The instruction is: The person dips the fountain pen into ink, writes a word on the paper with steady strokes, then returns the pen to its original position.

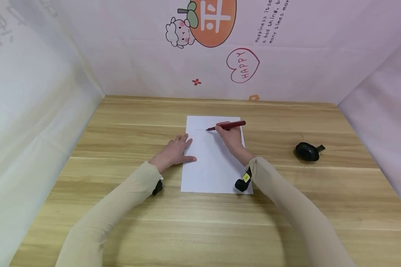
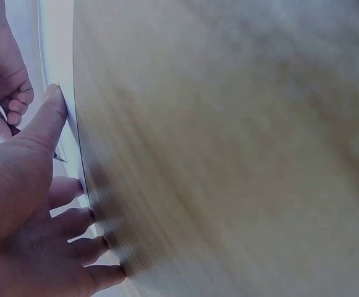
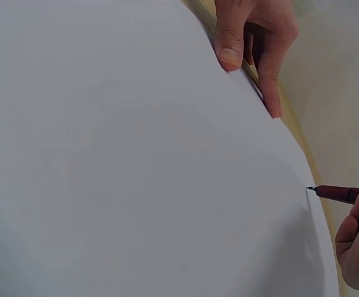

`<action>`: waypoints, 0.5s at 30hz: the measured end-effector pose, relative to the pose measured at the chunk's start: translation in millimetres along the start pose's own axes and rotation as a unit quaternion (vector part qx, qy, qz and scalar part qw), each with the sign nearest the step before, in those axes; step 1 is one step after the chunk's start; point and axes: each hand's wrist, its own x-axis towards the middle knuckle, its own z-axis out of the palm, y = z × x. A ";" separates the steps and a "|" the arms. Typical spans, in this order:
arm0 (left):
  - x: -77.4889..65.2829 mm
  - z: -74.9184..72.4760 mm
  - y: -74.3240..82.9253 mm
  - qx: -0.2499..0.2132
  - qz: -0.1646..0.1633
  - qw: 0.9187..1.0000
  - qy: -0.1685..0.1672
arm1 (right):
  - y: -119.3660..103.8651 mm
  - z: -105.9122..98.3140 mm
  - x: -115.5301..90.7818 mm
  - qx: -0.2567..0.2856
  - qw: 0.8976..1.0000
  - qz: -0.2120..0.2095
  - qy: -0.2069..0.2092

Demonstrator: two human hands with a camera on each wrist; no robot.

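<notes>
A pale printed backdrop [image 1: 137, 66] stands behind the wood-grain table [image 1: 200, 230]. White paper [image 1: 207, 170] bearing one thin line [image 1: 199, 129] lies mid-table. Right hand [image 1: 232, 138] pinches a dark red pen [image 1: 229, 125], tip at the line; left hand [image 1: 174, 151], fingers apart, rests on the paper's left edge.

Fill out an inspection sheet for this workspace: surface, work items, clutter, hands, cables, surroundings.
Surface: wood-grain table.
Work items: white paper lies on the table; the dark red pen has its tip at the right end of a thin line on the paper.
Clutter: a rounded black object with a short tab, right of the paper; its use cannot be told.
Hands: left hand rests at the paper's left edge, fingers spread; right hand holds the pen.
Cables: nothing seen.
Surroundings: a pale printed sheet behind the table.
</notes>
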 end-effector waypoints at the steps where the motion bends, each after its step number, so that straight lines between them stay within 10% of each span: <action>1: 0.0 0.2 0.0 0.000 0.000 1.000 0.001 | 0.2 -0.6 -0.1 0.001 1.000 0.001 0.000; 15: 0.6 2.0 -0.1 -0.008 -0.001 1.000 0.006 | 1.6 -10.1 -0.7 -0.008 1.000 0.005 0.008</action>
